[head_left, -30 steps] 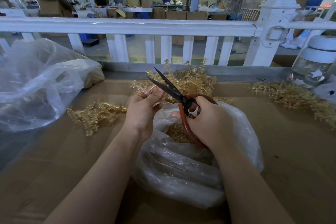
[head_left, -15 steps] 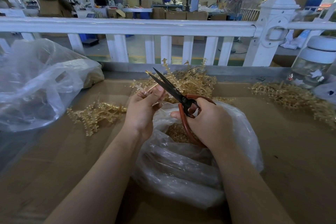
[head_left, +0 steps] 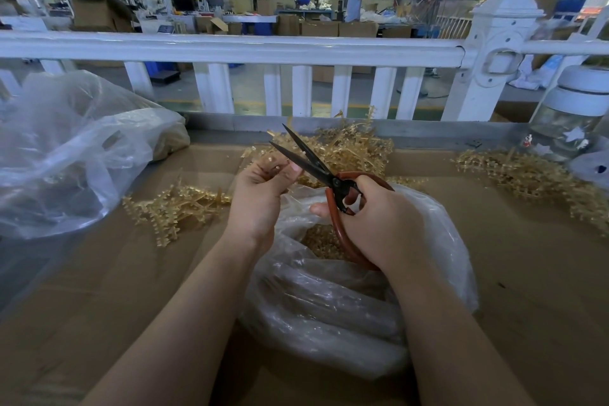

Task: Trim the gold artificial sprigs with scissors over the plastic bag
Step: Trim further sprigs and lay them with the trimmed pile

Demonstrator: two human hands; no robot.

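Over the open plastic bag (head_left: 438, 241) on the worktop (head_left: 527, 273), the left hand (head_left: 260, 194) pinches a small gold sprig (head_left: 275, 164) at 11 o'clock of the right hand (head_left: 379, 224), whose fingers grip scissors (head_left: 316, 160), blades reopened since the last snip, ready to cut again.

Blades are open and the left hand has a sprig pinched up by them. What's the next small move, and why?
Probably close the scissors on the sprig. The right hand grips the red handles with the blades spread, the left hand pinches the sprig right beside them, and the open plastic bag lies below to catch the cut piece.
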